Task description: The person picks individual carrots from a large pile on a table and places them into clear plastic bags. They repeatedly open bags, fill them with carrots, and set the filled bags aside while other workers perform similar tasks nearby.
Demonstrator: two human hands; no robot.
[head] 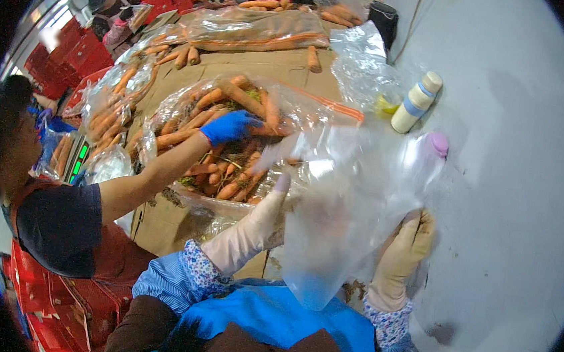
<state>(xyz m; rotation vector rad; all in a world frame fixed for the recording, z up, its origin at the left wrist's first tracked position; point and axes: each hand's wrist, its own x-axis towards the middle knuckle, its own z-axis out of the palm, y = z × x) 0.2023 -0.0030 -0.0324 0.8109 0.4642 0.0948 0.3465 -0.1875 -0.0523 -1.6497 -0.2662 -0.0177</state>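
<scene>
A clear plastic bag [333,220], blurred by motion, is spread between my two gloved hands in front of the blue apron [250,309]. My right hand [408,252], in a cream glove, grips the bag's right edge. At the opposite edge is my left hand [258,219], thumb upward, its fingers partly hidden behind the plastic; it appears to hold the bag. Beyond them lies a large opened clear sack [323,104] full of carrots [236,182]. A co-worker's blue-gloved hand [231,126] reaches into these carrots from the left.
A co-worker [56,226] stands close on my left, beside a scale with a green display [80,156]. A cream bottle [416,102] and a pink-capped bottle [438,144] stand along the pale wall [506,205]. Farther back lies another carrot sack [259,28] on cardboard [251,62].
</scene>
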